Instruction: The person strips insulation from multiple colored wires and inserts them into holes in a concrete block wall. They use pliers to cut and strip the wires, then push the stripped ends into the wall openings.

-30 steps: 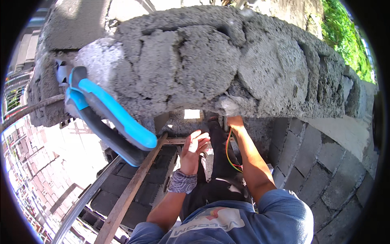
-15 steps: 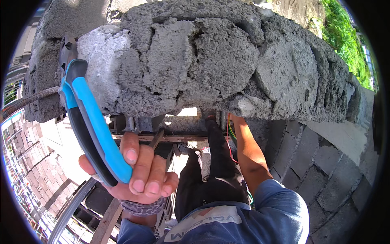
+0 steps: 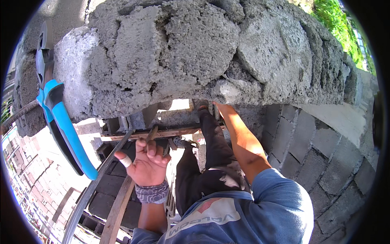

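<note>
My left hand (image 3: 149,164) is empty, palm up, fingers apart and partly curled; a pale wrap covers one fingertip and a patterned band circles the wrist. Beyond it to the left, clear of my fingers, are pliers (image 3: 67,130) with blue and black handles. They stand against the left end of a rough mortar-topped block wall (image 3: 195,53), jaws uppermost. A ribbed steel bar (image 3: 22,116) meets them near the handle tops; whether they hang on it I cannot tell. My right arm reaches to the wall's near face, where only part of my right hand (image 3: 218,107) shows, its fingers hidden.
Below the wall runs a wooden plank (image 3: 170,133). A long metal pipe (image 3: 91,191) and a wooden beam (image 3: 118,211) slant past my left forearm. A grey block wall (image 3: 321,162) stands to the right, and greenery (image 3: 337,24) shows at the far right.
My left hand has let go of the pliers and drawn back, its fingers opening. The pliers stay by the bar. The view has shifted, while my right arm still reaches to the wall.
</note>
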### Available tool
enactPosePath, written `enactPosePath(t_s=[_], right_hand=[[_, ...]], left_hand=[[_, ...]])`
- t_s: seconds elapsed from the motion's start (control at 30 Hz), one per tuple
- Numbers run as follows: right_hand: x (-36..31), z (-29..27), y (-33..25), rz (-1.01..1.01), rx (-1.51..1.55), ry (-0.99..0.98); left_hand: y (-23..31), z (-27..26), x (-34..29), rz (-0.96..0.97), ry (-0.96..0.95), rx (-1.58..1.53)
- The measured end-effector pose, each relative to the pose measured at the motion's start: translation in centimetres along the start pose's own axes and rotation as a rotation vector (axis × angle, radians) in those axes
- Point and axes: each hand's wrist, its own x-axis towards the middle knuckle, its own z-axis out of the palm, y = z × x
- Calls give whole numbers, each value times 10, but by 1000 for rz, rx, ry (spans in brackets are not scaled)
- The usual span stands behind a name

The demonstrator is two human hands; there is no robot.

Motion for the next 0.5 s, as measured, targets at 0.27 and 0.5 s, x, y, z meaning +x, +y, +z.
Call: enactPosePath(t_s=[0.27,0.5], right_hand=[[21,1,-9,-19,-11,10],[-48,-15,47,38,-49,-46]], left_hand=[[-207,-177,84,-345,381,542],[-311,-252,92,-14,286,1034]])
